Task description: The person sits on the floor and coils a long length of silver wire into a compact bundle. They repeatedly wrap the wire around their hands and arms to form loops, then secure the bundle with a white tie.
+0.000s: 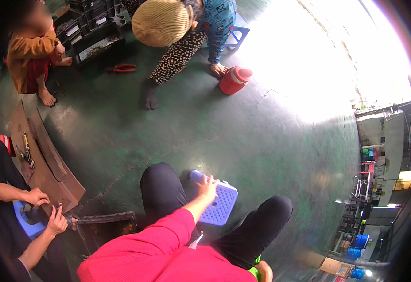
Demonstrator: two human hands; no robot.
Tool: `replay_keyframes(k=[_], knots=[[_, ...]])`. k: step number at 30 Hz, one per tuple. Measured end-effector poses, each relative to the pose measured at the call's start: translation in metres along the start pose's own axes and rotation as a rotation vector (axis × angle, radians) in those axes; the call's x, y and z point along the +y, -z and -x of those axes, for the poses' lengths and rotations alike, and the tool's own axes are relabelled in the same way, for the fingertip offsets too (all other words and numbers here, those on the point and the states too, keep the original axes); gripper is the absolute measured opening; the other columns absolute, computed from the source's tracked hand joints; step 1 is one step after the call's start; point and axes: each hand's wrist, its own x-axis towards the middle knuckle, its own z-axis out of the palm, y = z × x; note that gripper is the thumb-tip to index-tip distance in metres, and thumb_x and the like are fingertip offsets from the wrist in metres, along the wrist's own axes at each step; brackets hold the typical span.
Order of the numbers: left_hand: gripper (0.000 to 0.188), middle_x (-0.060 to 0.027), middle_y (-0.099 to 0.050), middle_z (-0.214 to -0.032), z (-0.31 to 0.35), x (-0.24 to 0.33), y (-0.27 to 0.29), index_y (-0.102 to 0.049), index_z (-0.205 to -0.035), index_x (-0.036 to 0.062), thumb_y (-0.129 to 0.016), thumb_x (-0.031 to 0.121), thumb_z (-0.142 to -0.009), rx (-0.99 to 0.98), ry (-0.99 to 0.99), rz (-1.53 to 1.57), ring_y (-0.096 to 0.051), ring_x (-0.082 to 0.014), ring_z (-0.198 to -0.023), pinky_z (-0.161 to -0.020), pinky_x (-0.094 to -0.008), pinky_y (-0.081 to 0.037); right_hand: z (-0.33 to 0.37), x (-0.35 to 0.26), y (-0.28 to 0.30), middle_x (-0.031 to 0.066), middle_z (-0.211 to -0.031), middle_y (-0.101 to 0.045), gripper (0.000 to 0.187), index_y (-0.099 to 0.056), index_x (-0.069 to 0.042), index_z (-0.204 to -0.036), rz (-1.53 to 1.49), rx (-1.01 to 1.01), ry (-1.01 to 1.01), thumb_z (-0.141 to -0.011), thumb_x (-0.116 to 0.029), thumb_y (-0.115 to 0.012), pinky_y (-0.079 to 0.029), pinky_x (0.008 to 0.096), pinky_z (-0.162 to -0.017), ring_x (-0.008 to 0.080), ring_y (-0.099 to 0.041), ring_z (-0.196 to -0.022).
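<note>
My left hand [207, 189], at the end of a red sleeve, grips the edge of a small blue-purple plastic stool [222, 204] with a perforated top. Its fingers are spread along the rim, and the stool sits on the floor between my knees. At the lower edge, my right hand [263, 271] is beside my right thigh, closed on a bright green object [255, 270]. Only a little of that object shows, so its kind is unclear. Part of the right hand is cut off by the picture's edge.
A person in a straw-coloured hat [161, 22] bends toward a red jug [235, 80]. Another person crouches by black crates [97, 44] and red-handled pliers [122, 68]. At left, a co-worker's hands [56, 222] work near cardboard [50, 162]. A dark open box [107, 230] stands beside me.
</note>
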Motion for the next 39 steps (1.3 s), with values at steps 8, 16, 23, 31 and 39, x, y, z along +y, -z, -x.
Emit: replay_keyframes(k=[8,16,23,31,39], knots=[[0.057,-0.0170,-0.021,-0.147,-0.001,0.007,-0.011,-0.049,-0.130,0.0198,-0.070,0.020,-0.077,0.145,0.019,0.272,-0.019,-0.0386,-0.136,-0.096,-0.0648,-0.034,-0.007,-0.097,0.083,0.0212,-0.094,-0.066,0.026,-0.061,-0.004,-0.096,0.079,0.304,0.148,-0.075,-0.019,-0.062,-0.049,0.0474,-0.081,0.0380,-0.063,-0.094],[0.044,-0.0172,-0.040,-0.134,-0.034,-0.011,0.025,-0.058,-0.113,0.0166,-0.075,0.024,-0.073,0.172,0.224,0.580,-0.040,-0.0435,-0.119,-0.095,-0.0495,-0.043,-0.061,-0.234,0.225,0.0222,-0.085,-0.067,0.022,-0.058,-0.002,-0.095,0.566,0.466,0.486,-0.078,-0.015,-0.056,-0.052,0.0458,-0.075,0.0374,-0.066,-0.085],[0.049,-0.0187,-0.058,-0.114,-0.075,-0.013,0.034,-0.059,-0.119,0.0139,-0.073,0.022,-0.072,-0.028,0.306,0.344,-0.049,-0.0371,-0.116,-0.092,-0.0521,-0.041,-0.132,-0.311,0.304,0.0229,-0.088,-0.067,0.023,-0.059,0.000,-0.094,0.702,0.541,0.751,-0.082,-0.017,-0.050,-0.052,0.0444,-0.076,0.0364,-0.066,-0.086],[0.037,-0.0144,-0.059,-0.116,-0.034,-0.007,0.078,-0.060,-0.115,0.0117,-0.062,0.021,-0.079,0.137,0.409,0.358,-0.056,-0.0334,-0.111,-0.088,-0.0466,-0.048,-0.185,-0.355,0.301,0.0200,-0.097,-0.067,0.027,-0.067,-0.002,-0.090,0.808,0.437,0.958,-0.073,-0.023,-0.061,-0.051,0.0410,-0.083,0.0345,-0.064,-0.096],[0.033,-0.0109,-0.055,-0.111,0.089,0.066,0.224,-0.056,-0.107,0.0041,-0.065,0.024,-0.082,1.359,0.186,0.227,-0.056,-0.0280,-0.099,-0.081,-0.0408,-0.048,-0.234,-0.372,0.301,0.0232,-0.107,-0.063,0.051,-0.066,0.000,-0.102,0.904,0.396,1.078,-0.066,-0.034,-0.073,-0.048,0.0424,-0.089,0.0355,-0.059,-0.106]])
